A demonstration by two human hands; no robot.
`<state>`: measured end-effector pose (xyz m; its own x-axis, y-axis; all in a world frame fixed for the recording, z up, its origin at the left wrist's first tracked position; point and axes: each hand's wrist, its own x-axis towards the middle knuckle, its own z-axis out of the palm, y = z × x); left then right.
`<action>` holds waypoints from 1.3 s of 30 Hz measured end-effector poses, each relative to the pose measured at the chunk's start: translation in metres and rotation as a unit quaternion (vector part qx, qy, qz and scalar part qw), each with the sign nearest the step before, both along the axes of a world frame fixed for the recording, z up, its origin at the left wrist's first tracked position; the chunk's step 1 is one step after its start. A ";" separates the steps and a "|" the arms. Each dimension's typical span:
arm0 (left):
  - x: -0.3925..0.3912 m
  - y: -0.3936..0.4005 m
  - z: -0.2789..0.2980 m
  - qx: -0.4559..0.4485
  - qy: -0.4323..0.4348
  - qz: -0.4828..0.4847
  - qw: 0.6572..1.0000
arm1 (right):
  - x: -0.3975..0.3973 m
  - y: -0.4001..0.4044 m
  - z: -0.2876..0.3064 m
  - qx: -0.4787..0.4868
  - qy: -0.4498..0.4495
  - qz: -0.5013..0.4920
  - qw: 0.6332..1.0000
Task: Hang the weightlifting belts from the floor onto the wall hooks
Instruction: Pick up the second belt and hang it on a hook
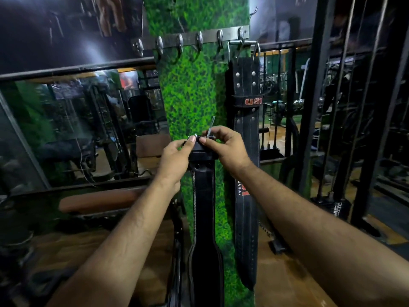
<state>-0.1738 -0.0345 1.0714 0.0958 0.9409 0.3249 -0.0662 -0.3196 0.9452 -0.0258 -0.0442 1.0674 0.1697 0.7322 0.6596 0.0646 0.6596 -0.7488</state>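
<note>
- Two bare forearms reached forward from the bottom of the view toward a green grass-patterned wall panel (194, 89).
- Two black weightlifting belts were in view.
- The first belt (204, 209) hung straight down in front of the panel, held at its top end by both hands.
- The left hand (177, 160) was closed on the left side of the belt's buckle (202, 140), thumb and fingers pinching it.
- The right hand (225, 147) was closed on the buckle's right side, with a metal prong standing up between its fingers.
- The second belt (245, 134), with red lettering, already hung by its buckle from the hook at the right end of the hook rail (190, 42), just right of the held belt.
- The metal rail crossed the panel above the hands and carried six hooks; the five to the left were bare.
- One more small hook (254, 11) sat higher up, at the panel's right edge.
- Mirrors (88, 125) on either side reflected gym equipment.
- A brown padded bench (99, 199) stood low on the left.
</note>
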 end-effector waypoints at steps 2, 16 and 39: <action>0.012 0.002 0.003 -0.009 -0.044 0.001 0.999 | 0.009 0.006 0.001 0.010 -0.008 -0.005 1.000; 0.072 0.033 0.042 0.032 -0.079 0.044 0.995 | 0.050 0.038 0.031 -0.046 0.127 -0.010 0.991; 0.127 0.110 0.194 0.140 -0.094 0.097 0.981 | 0.084 0.098 0.170 -0.093 0.073 -0.130 0.985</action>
